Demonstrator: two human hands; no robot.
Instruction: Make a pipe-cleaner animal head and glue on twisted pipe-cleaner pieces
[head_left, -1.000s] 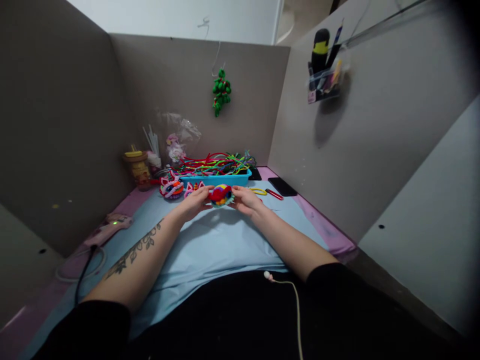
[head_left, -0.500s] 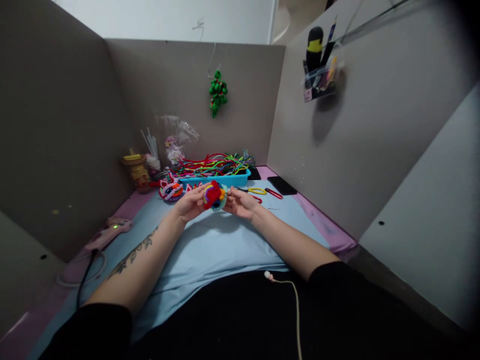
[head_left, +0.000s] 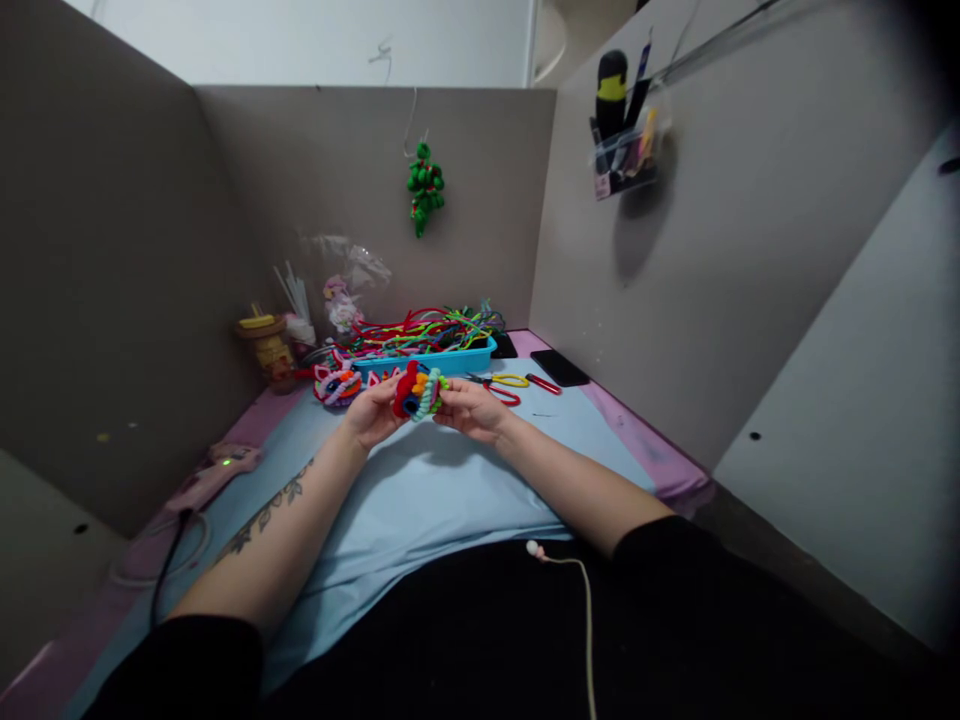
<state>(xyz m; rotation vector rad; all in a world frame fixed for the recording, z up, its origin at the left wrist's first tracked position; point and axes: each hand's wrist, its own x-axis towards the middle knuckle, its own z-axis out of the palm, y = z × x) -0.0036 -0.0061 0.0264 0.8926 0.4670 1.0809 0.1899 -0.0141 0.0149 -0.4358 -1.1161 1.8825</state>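
Note:
Both hands hold a small fuzzy pipe-cleaner figure (head_left: pixel 418 392), red, blue, orange and light green, lifted a little above the light blue mat (head_left: pixel 420 500). My left hand (head_left: pixel 373 409) grips its red and blue side with curled fingers. My right hand (head_left: pixel 471 408) pinches its green coiled side. The figure is turned on edge between them.
A blue tray (head_left: pixel 431 358) heaped with coloured pipe cleaners stands behind the hands. Finished fuzzy figures (head_left: pixel 337 384) lie left of it. Scissors (head_left: pixel 504 384) and a black phone (head_left: pixel 559 367) lie to the right. A pink glue gun (head_left: pixel 217 468) with a cable rests at the left. Grey partition walls enclose the desk.
The figure was lifted off the mat and turned from lying flat to standing on edge. Both hands came slightly left and toward me with it.

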